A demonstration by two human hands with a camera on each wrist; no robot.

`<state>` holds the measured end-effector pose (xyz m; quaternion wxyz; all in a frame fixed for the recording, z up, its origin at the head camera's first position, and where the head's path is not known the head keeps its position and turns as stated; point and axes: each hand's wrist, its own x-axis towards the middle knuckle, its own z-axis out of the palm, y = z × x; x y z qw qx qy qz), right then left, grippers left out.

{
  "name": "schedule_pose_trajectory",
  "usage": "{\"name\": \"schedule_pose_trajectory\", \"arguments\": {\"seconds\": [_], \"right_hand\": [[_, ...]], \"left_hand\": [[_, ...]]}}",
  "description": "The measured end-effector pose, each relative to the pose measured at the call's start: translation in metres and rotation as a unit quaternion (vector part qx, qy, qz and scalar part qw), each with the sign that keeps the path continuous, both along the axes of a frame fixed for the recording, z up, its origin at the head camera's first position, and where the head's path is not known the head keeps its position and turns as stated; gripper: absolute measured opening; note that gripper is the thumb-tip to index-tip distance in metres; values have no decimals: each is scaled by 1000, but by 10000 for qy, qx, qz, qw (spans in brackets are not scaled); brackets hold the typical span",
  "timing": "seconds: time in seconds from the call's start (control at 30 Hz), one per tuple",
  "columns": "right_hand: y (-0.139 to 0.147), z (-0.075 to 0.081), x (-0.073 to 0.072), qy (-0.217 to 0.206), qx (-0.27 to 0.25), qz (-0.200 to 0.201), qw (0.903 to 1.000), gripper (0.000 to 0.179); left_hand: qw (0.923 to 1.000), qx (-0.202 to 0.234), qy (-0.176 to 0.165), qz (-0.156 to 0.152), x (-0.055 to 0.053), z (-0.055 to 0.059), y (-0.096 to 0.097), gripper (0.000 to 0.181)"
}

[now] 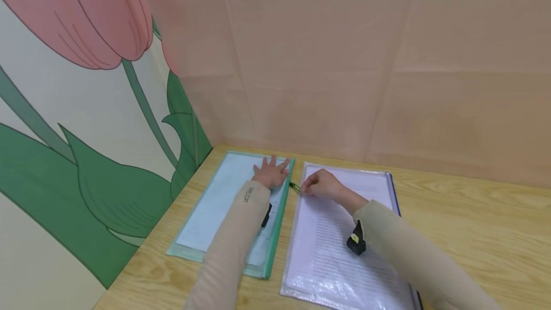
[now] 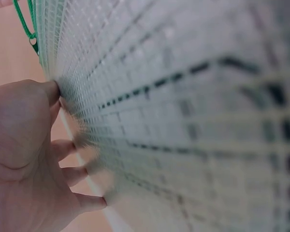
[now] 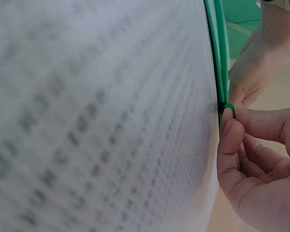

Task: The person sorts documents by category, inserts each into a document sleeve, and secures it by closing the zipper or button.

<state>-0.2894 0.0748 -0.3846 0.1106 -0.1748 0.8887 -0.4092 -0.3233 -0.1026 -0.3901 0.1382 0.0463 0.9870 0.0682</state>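
Observation:
A green-edged clear mesh zip pouch with papers inside lies flat at the left of the table. My left hand rests on its upper right part with the fingers spread. At the pouch's green right edge, my right hand pinches the green cord of the zipper pull between thumb and forefinger. In the right wrist view this cord loops at the fingertips beside the green edge. Under my right hand and forearm lies a second clear pouch, holding a printed sheet.
The second pouch has a dark blue right edge. Both pouches lie on a wood-grain table. A pinkish-brown cloth stands behind the table, and a wall with painted tulips is at the left.

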Motion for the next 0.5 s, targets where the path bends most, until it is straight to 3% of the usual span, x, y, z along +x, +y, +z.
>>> {"name": "schedule_pose_trajectory", "arguments": {"seconds": [0.5], "right_hand": [[2,-1,12,151,-36,334,9993,9]], "left_hand": [[9999,-31,3,-95,-2,1,-1,51]]}}
